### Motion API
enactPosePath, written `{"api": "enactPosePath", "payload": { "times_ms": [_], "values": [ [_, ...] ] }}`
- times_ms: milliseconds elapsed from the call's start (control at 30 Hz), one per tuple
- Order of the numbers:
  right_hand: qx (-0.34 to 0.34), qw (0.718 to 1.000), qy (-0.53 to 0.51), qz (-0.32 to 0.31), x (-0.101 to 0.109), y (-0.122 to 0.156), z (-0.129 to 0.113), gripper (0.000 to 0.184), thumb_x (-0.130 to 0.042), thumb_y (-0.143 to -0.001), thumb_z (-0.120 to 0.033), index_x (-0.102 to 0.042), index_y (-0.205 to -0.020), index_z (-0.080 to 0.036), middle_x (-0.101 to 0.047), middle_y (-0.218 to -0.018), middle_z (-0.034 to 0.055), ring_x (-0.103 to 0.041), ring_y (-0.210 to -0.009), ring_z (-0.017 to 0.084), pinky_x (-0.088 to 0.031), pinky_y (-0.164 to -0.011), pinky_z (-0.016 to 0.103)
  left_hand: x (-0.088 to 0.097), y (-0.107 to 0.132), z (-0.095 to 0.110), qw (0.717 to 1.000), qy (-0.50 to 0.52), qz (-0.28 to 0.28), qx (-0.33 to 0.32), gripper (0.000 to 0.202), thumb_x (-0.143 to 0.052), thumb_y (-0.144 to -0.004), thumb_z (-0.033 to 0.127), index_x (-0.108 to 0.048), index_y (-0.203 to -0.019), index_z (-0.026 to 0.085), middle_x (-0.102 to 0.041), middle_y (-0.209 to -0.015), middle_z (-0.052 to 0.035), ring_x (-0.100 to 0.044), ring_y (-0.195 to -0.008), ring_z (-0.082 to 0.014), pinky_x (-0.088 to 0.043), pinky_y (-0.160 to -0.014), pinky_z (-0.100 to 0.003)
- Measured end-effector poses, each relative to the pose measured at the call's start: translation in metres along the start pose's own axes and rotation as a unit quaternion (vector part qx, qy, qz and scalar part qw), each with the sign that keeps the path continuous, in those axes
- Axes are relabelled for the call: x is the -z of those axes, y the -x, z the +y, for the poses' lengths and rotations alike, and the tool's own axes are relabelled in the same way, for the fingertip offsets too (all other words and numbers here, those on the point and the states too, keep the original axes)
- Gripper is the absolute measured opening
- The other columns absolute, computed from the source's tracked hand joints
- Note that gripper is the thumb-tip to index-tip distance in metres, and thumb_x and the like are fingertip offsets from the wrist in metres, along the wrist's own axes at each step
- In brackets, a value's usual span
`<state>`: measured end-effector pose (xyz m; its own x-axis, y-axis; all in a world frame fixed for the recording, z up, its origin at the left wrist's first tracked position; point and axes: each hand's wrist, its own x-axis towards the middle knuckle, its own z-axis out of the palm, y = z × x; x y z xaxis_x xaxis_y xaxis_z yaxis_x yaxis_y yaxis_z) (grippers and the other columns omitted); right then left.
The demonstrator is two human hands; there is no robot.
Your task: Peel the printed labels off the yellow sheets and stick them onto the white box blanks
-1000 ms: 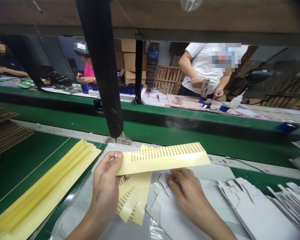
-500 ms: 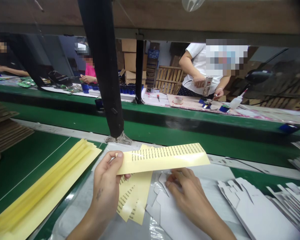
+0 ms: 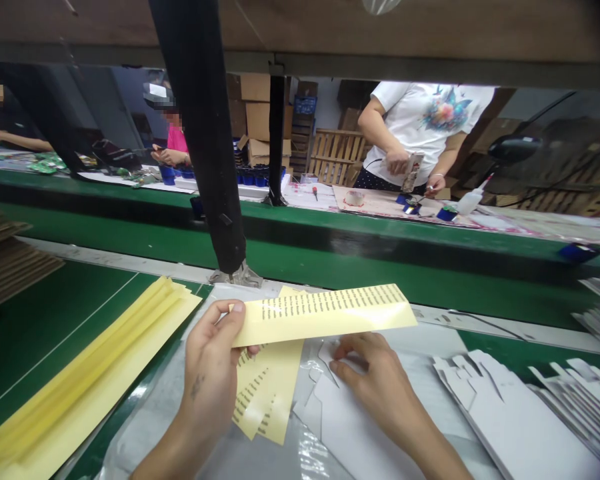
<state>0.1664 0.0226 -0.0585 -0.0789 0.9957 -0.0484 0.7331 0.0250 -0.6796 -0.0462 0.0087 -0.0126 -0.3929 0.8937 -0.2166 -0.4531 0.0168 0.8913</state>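
My left hand point(image 3: 215, 363) pinches the left end of a pale yellow label sheet point(image 3: 325, 317), with thumb on top and fingers behind. Rows of small dark printed labels run along the sheet's upper part. Just below its right half, my right hand point(image 3: 375, 373) rests over a flat white carton point(image 3: 350, 427), fingers bent and thumb a little apart from them. Nothing is visible between those fingertips. More printed yellow sheets point(image 3: 273, 400) lie fanned out under the held one, on clear plastic wrap point(image 3: 155, 393).
Long yellow sheets point(image 3: 95, 373) are stacked at left, brown cardboard point(image 3: 20, 260) beyond them. White flat cartons point(image 3: 520, 413) pile up at right. A black post point(image 3: 205, 147) rises ahead. Across the green bench, a person in a white shirt point(image 3: 430, 127) handles a tool; two other people sit further left.
The view has shifted slightly. Both my hands and the held label sheet keep nearly the same position.
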Motion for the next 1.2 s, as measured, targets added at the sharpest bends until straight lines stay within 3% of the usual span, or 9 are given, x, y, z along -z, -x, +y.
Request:
{"api": "enactPosePath", "payload": {
  "times_ms": [400,967,1200],
  "values": [
    [-0.023,0.997,-0.065,0.036,-0.0067,-0.0022,0.0053,0.018,-0.056,-0.074,-0.035,-0.069,-0.082,-0.025,-0.065,-0.102,0.0049,-0.054,-0.105,0.027,-0.043,-0.093,0.041,0.0002,0.0008,0.0003,1.000,0.006,-0.002,-0.012,0.027,-0.081,-0.072,0.036,-0.061,-0.074,0.019,-0.060,-0.079,-0.0012,-0.048,-0.060,-0.0085,-0.041,-0.048,-0.013],
    [-0.037,0.996,-0.066,0.036,-0.0055,-0.0005,0.0032,0.022,-0.055,-0.072,-0.035,-0.067,-0.084,-0.021,-0.067,-0.101,0.0073,-0.058,-0.103,0.028,-0.044,-0.093,0.043,-0.0018,0.0002,0.0005,1.000,-0.002,0.002,-0.016,0.026,-0.081,-0.072,0.036,-0.061,-0.075,0.020,-0.060,-0.076,-0.0002,-0.052,-0.062,-0.0107,-0.041,-0.047,-0.014],
    [-0.042,0.996,-0.063,0.040,-0.0061,-0.0003,0.0030,0.024,-0.055,-0.073,-0.035,-0.068,-0.087,-0.020,-0.068,-0.104,0.0070,-0.058,-0.105,0.029,-0.043,-0.095,0.044,-0.0012,0.0003,-0.0003,1.000,0.000,0.001,-0.016,0.027,-0.081,-0.073,0.036,-0.061,-0.076,0.019,-0.059,-0.077,-0.0004,-0.048,-0.059,-0.0083,-0.041,-0.047,-0.013]
  ]
}}
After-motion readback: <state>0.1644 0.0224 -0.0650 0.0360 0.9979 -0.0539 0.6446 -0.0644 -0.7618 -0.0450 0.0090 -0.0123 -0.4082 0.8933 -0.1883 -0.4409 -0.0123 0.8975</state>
